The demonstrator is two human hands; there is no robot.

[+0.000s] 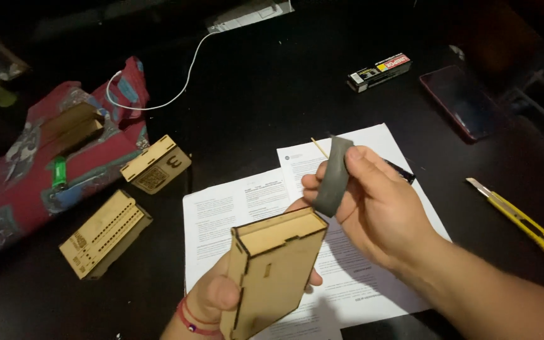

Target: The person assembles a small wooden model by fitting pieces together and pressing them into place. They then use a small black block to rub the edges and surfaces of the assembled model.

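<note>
My left hand (212,296) grips a flat laser-cut wooden box (278,267) from below, holding it upright near the bottom middle of the view. My right hand (376,204) pinches a bent strip of dark grey material (334,179) just above the box's top edge. The strip's lower end touches or nearly touches the box's upper right corner. Both hands hover over white printed sheets of paper (234,211) on a dark table.
Two more wooden boxes (105,233) (157,165) lie at left, beside a red patterned cloth (14,189) with a green lighter (59,172). A yellow utility knife (521,220) lies at right, a phone (461,101) and a small glue carton (379,71) farther back. A white cable (177,88) runs across the table.
</note>
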